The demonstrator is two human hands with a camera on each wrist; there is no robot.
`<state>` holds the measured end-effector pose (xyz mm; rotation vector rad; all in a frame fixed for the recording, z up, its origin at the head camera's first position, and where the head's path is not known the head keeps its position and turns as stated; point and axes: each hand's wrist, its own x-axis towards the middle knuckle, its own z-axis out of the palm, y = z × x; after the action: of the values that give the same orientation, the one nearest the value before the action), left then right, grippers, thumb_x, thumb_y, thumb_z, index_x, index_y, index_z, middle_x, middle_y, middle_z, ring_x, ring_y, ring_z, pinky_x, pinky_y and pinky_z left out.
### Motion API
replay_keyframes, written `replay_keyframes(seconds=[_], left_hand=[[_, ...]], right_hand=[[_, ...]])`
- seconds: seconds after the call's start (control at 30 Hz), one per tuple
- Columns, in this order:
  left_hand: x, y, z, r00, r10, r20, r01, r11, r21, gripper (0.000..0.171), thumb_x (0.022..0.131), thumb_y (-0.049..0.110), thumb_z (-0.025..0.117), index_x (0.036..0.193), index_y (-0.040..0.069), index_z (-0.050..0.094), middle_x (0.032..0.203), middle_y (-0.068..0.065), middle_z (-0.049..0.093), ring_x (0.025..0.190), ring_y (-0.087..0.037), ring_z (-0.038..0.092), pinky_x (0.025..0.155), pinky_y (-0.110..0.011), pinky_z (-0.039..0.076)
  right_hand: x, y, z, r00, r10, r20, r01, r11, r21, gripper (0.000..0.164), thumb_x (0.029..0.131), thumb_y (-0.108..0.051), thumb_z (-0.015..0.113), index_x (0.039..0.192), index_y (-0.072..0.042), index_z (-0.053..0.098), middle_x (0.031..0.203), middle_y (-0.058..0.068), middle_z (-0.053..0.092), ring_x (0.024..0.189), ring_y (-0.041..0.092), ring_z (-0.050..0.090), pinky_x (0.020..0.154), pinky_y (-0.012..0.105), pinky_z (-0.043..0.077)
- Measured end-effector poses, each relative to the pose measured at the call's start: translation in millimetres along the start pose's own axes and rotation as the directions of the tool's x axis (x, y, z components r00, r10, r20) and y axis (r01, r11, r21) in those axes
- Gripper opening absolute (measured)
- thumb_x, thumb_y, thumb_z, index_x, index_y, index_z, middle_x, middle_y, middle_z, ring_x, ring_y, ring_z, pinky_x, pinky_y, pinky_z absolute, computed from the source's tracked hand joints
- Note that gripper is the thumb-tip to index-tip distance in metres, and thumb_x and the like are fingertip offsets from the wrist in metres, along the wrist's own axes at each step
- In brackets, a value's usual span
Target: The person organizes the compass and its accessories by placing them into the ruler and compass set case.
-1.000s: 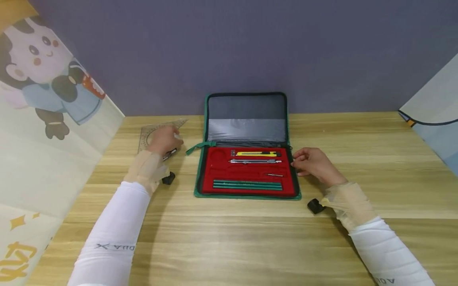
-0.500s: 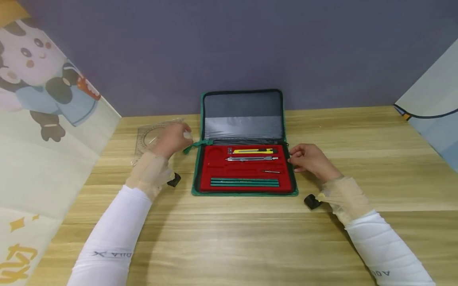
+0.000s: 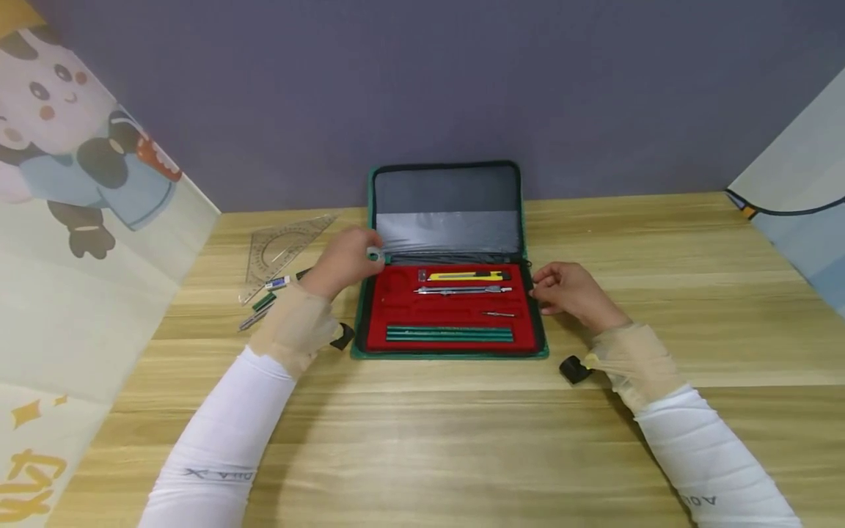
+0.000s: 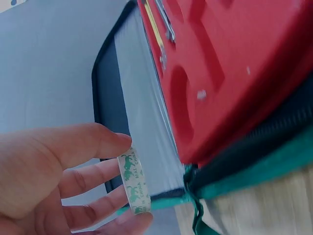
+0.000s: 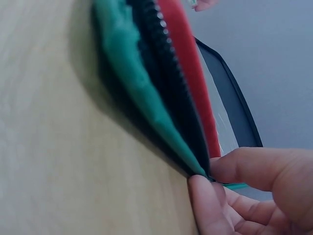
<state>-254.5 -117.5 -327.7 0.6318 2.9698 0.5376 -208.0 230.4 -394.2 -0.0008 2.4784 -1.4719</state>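
Observation:
My left hand (image 3: 346,260) pinches a small roll of tape (image 4: 134,186), a white ring with green print, between thumb and fingertips. It hovers by the left edge of an open green zip case (image 3: 356,353), near a round recess in its red tray (image 3: 462,312). Lying in the tray are a yellow utility knife (image 3: 469,276), a metal compass (image 3: 462,290), a small metal piece (image 3: 498,314) and several green pencils (image 3: 449,334). At the case's right edge my right hand (image 3: 568,293) grips the zipped border between thumb and fingers, as the right wrist view shows.
Left of the case lie a clear set square (image 3: 254,260) with a protractor arc, an eraser (image 3: 277,282), a short green item (image 3: 264,301) and a silver pen-like tool (image 3: 254,319). A green strap hangs from the case's left side. A grey wall stands close behind the case.
My left hand has moved right from over the set square to the case, bringing the roll of tape and uncovering the small items. My right hand stays at the case's edge.

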Motion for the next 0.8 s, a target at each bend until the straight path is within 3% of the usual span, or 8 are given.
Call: replay_keyframes(seconds=[0.43,0.8], left_hand=[[7.8,17.1,21.4,0.998,0.042,0.056,-0.044,0.998,0.040,0.023,0.080,0.012,0.061,0.100,0.003,0.062,0.101,-0.011,0.059,0.094,-0.024,0.050,0.083,-0.035,0.041],[5.2,17.9,28.2,0.996,0.059,0.074,-0.062,0.997,0.039,0.022,0.078,0.011,0.062,0.098,0.003,0.062,0.096,-0.011,0.059,0.087,-0.023,0.050,0.078,-0.035,0.042]], right_hand=[[-2.2,0.8,-2.3,1.000,0.003,-0.008,-0.003,1.000,-0.001,0.030,0.085,-0.004,0.055,0.109,0.009,0.045,0.093,0.016,0.053,0.073,0.015,0.058,0.062,0.029,0.051],[-1.4,-1.1,-0.2,1.000,0.004,-0.002,-0.004,1.000,-0.004,0.029,0.084,-0.003,0.055,0.109,0.009,0.045,0.094,0.017,0.053,0.071,0.017,0.058,0.061,0.028,0.051]])
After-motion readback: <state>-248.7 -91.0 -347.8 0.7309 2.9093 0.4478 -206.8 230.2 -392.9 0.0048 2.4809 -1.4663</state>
